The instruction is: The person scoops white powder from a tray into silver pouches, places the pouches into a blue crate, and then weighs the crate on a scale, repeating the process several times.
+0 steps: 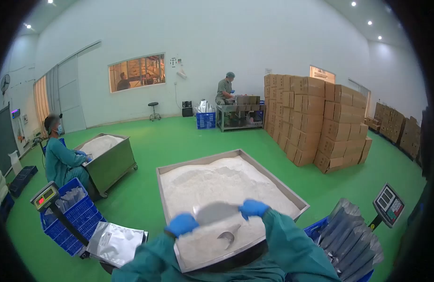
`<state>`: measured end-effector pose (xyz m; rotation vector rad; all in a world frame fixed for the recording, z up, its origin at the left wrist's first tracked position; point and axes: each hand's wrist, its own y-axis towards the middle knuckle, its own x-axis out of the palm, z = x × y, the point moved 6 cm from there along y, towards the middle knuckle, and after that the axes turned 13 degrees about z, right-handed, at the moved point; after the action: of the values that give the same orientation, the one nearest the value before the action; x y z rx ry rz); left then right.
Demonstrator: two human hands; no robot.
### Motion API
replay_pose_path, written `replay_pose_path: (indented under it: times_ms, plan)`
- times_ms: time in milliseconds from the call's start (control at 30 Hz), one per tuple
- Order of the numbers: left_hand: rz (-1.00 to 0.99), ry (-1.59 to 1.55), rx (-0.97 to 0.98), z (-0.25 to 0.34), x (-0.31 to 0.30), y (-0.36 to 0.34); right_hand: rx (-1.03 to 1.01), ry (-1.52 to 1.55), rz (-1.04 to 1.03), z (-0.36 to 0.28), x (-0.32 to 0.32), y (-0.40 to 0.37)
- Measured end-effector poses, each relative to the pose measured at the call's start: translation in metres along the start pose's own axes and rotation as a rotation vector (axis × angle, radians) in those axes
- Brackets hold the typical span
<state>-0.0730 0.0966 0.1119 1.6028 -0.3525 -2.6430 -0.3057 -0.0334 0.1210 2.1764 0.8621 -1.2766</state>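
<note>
My left hand (pixel 183 224), in a blue glove, is closed at the left end of a grey, motion-blurred pouch (pixel 218 213). At its other end, my gloved right hand (pixel 252 208) grips the upper right edge. The pouch is held over white powder (pixel 217 181) in a large metal bin (pixel 276 182). Below my hands, a metal scoop (pixel 228 238) lies in powder on a near tray (pixel 212 260) at the bin's front. The blur hides how full the pouch is.
Left, a scale display (pixel 44 196), silver pouches (pixel 115 243) and a blue crate (pixel 73 225); right, another scale display (pixel 388 204) and upright pouches (pixel 351 237). A co-worker (pixel 64 157) sits at a second bin (pixel 111 160). Stacked cartons (pixel 311 120) stand behind, near another person (pixel 225 88).
</note>
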Motion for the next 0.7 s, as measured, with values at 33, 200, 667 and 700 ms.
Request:
replay_pose_path:
  times_ms: [33,200,667,700]
  plan:
    - [-0.047,0.096,-0.013,0.01,0.027,-0.021,-0.005,-0.041,-0.068,-0.011,-0.004,-0.028]
    - [-0.18,-0.695,0.331,0.04,-0.001,-0.01,-0.098,-0.063,0.235,0.004,-0.046,-0.052]
    - [0.165,0.076,-0.07,0.093,-0.022,-0.028,0.025,-0.216,0.185,-0.026,-0.049,-0.096]
    - [0.223,0.067,0.0,0.093,0.001,-0.044,0.003,-0.216,0.12,-0.02,-0.034,-0.104]
